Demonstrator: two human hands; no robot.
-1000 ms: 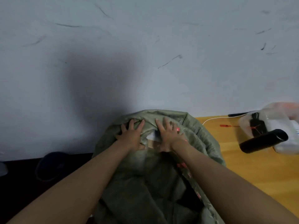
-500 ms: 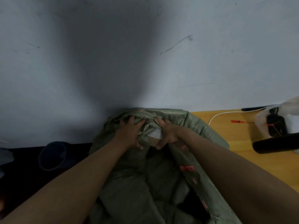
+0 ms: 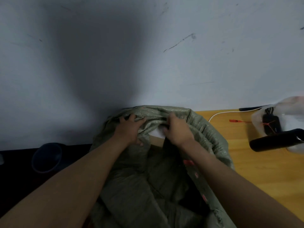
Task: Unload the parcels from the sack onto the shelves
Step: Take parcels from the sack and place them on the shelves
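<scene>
One green woven sack [image 3: 164,186] stands against the pale wall [image 3: 148,55], its mouth bunched at the top and its right flank leaning on the wooden counter [image 3: 263,170]. Two hands work at that mouth. The left hand [image 3: 128,130] lies on the sack's upper left fold, its fingers curled over and gripping the bunched cloth. The right hand [image 3: 177,129] sits just right of it on the upper right fold, its fingers also curled into the fabric, pinching the rim. Between the two hands the cloth gapes, and one parcel [image 3: 157,137] shows in the gap, inside the sack: a brown cardboard edge with a white label above it. Only this one parcel can be seen; what else the sack holds is hidden.

To the right of the sack, on the counter, lie one white cable [image 3: 222,113], one small red tag [image 3: 236,121], one clear plastic bag [image 3: 279,116] holding a dark object tied with red string, and one black cylinder [image 3: 276,142] in front of that bag. To the left of the sack, low in the dark, stands one round dark container [image 3: 46,157].
</scene>
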